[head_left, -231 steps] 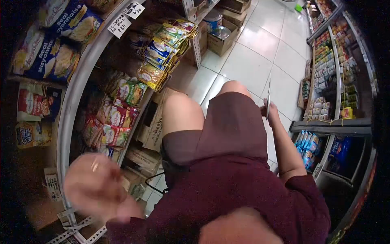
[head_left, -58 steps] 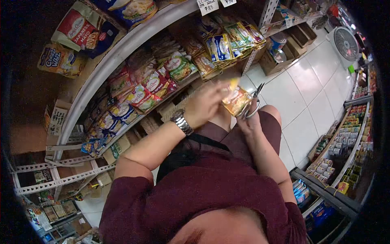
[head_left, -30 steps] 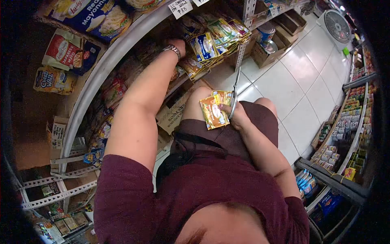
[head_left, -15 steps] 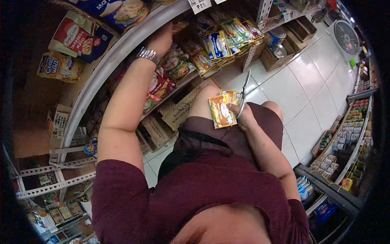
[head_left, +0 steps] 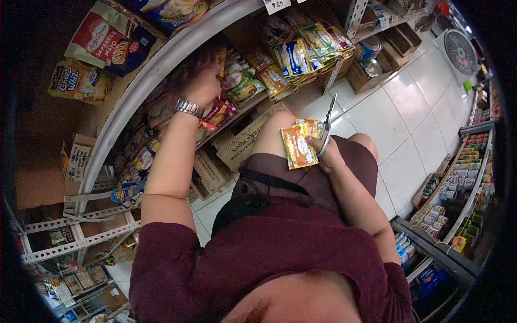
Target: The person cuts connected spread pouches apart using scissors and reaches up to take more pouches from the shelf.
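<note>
Head-worn view, angled forward and down, left hand point(head_left: 203, 86), right hand point(head_left: 329, 154) near
</note>
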{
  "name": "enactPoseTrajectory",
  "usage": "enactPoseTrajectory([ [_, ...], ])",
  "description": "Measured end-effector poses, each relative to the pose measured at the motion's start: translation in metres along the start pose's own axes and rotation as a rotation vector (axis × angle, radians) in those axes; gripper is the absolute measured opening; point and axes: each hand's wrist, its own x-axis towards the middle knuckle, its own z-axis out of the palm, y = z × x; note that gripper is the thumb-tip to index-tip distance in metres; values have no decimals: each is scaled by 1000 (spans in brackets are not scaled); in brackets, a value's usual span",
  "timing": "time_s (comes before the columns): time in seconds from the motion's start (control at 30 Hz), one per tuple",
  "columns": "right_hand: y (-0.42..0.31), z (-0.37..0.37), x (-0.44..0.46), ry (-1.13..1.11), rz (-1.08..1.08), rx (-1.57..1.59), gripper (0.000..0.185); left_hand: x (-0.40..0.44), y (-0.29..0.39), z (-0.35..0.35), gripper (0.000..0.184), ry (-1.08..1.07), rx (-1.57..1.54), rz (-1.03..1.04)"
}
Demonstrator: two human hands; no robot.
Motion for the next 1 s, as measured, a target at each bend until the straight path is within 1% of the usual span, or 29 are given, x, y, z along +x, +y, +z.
enactPoseTrajectory([
  [0.07,-2,3,-1,-9,-7,10,47,7,28,-4,53,134,97,121],
  [0.1,-4,3,-1,-20,-16,19,46,13,40,3,53,135,97,121],
  [0.17,-5,4,-2,-18,-3,27,46,34,66,20,45,62,115,275],
  [0.23,-5,4,-3,-12,9,34,46,52,102,9,32,-297,317,225],
  [0.3,-7,4,-4,-24,-8,43,45,71,116,26,30,-325,339,226],
  [0.33,-8,4,-6,-26,20,51,44,80,118,39,27,-358,366,222],
  [0.37,-7,3,-6,-21,18,54,44,89,117,50,27,-359,365,229],
  [0.43,-5,1,-2,-29,-19,46,45,112,109,78,27,-368,426,157],
  [0.47,-5,-1,-2,-55,-33,33,46,123,99,97,28,-340,431,172],
  [0.5,-4,-1,-1,-55,-35,35,46,122,97,93,28,-339,432,175],
  [0.57,-3,0,1,-82,-67,22,47,119,93,87,27,-360,296,112],
  [0.63,-6,1,0,-87,-57,35,46,125,90,86,27,-369,362,119],
  [0.7,-7,2,0,-115,-49,23,48,129,83,88,25,-343,321,154],
  [0.73,-8,3,0,-117,-50,24,48,131,82,92,25,-286,358,190],
  [0.77,-9,4,0,-110,-54,30,49,135,81,94,25,-283,360,191],
  [0.83,-9,4,-2,-99,-57,34,49,139,83,94,21,-95,349,125],
  [0.87,-9,4,-2,-93,-49,35,50,149,72,95,22,-70,383,124],
  [0.9,-9,5,-3,-87,-41,37,51,171,42,119,24,29,324,170],
  [0.97,-8,4,-2,-79,-23,29,50,199,3,126,28,1,337,207],
  [1.0,-7,4,-1,-73,-7,21,50,187,10,109,28,4,338,202],
])
